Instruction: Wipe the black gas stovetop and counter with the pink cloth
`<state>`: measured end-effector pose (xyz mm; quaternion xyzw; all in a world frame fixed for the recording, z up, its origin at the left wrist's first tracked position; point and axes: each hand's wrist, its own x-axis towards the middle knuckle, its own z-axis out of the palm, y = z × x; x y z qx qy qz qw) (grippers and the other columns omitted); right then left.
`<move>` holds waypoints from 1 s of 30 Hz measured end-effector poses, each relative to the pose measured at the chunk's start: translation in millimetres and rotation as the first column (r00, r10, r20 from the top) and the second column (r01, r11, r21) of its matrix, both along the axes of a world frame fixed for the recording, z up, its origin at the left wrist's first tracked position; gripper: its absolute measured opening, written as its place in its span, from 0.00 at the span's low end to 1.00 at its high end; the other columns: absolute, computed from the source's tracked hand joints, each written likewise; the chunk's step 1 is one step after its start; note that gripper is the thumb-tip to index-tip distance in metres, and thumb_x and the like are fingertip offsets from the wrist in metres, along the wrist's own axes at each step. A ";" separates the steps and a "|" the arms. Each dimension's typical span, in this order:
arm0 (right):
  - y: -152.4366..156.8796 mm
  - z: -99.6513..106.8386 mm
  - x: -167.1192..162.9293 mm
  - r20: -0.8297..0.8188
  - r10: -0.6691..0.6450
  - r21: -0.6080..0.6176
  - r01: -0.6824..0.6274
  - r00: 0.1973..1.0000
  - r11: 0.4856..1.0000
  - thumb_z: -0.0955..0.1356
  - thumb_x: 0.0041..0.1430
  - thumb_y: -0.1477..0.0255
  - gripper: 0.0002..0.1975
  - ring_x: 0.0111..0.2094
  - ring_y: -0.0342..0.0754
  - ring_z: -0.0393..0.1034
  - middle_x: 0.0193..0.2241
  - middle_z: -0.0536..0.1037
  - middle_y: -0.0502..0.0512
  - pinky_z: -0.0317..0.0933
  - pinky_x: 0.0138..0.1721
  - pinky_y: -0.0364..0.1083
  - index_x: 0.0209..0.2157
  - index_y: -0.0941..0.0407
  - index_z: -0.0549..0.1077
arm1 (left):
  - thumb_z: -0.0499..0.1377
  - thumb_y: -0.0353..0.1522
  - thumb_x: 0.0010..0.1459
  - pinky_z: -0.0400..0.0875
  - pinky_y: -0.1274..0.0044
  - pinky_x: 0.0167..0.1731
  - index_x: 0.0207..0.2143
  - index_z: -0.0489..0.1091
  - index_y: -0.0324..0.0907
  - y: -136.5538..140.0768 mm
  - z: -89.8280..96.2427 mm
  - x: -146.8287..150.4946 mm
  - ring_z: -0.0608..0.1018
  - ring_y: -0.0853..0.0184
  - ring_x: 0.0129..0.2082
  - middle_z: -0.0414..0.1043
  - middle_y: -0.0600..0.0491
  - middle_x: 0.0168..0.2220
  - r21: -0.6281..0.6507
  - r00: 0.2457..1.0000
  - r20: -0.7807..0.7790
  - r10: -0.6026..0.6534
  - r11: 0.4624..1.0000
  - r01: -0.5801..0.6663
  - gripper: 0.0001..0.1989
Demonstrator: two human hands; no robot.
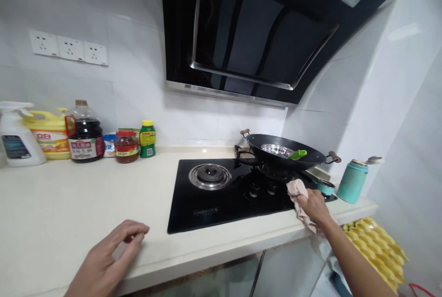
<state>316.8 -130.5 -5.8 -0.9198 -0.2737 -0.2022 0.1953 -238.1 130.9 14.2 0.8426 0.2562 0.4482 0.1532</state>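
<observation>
My right hand (315, 206) is closed around a pale pink cloth (297, 191), which lies against the front right part of the black gas hob (235, 207) and hangs over the counter's front edge. Just behind it, a large black wok (312, 154) rests on the right burner, with a perforated metal piece (276, 150) and a bright green handle (297, 154) inside. My left hand (112, 255) hovers by the counter's front edge, left of the hob, fingers loosely curled and the thumb apart. Nothing shows in it. The left burner (210, 176) is uncovered.
Above the hob hangs a black range hood (262, 34). A teal flask (352, 181) and a small teal cup (325, 187) stand right of the wok. Yellow egg trays (376, 246) sit below the counter's right end. Several bottles and jars, including a dark sauce bottle (84, 136), line the back left.
</observation>
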 end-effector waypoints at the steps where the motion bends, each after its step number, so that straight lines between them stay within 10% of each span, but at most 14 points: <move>1: 1.3 4.3 6.3 0.004 -0.035 -0.030 0.035 0.999 0.999 0.62 0.63 0.62 0.18 0.50 0.63 0.67 0.45 0.71 0.67 0.60 0.49 0.58 0.45 0.59 0.75 | 0.58 0.46 0.60 0.76 0.80 0.38 0.36 0.75 0.47 5.4 5.1 8.6 0.80 0.65 0.36 0.79 0.54 0.37 0.012 0.998 -0.036 -0.045 0.999 0.045 0.14; 7: 39.9 29.2 19.8 -0.051 -0.002 -0.302 -0.014 0.999 0.953 0.64 0.64 0.63 0.19 0.50 0.64 0.70 0.48 0.72 0.70 0.60 0.50 0.59 0.50 0.57 0.76 | 0.55 0.37 0.63 0.74 0.79 0.43 0.40 0.75 0.48 18.7 15.6 53.4 0.79 0.64 0.41 0.77 0.53 0.41 0.055 0.938 -0.264 -0.225 0.967 0.248 0.09; 18: 118.2 58.5 12.8 -0.317 0.322 -0.152 -0.382 0.892 0.912 0.64 0.62 0.61 0.18 0.43 0.53 0.75 0.41 0.82 0.57 0.63 0.43 0.45 0.44 0.56 0.78 | 0.51 0.26 0.66 0.68 0.75 0.48 0.38 0.73 0.46 12.8 37.3 118.3 0.75 0.68 0.40 0.74 0.55 0.40 -0.023 0.728 -0.514 -0.454 0.855 0.518 0.11; 30: 211.1 55.5 -0.4 -0.336 0.530 -0.232 -0.614 0.779 0.754 0.67 0.53 0.69 0.33 0.54 0.62 0.71 0.56 0.75 0.64 0.61 0.54 0.55 0.62 0.55 0.69 | 0.55 0.25 0.64 0.63 0.71 0.49 0.38 0.72 0.45 24.6 10.7 132.3 0.72 0.66 0.42 0.72 0.53 0.42 0.024 0.753 -0.474 -0.456 0.849 0.529 0.08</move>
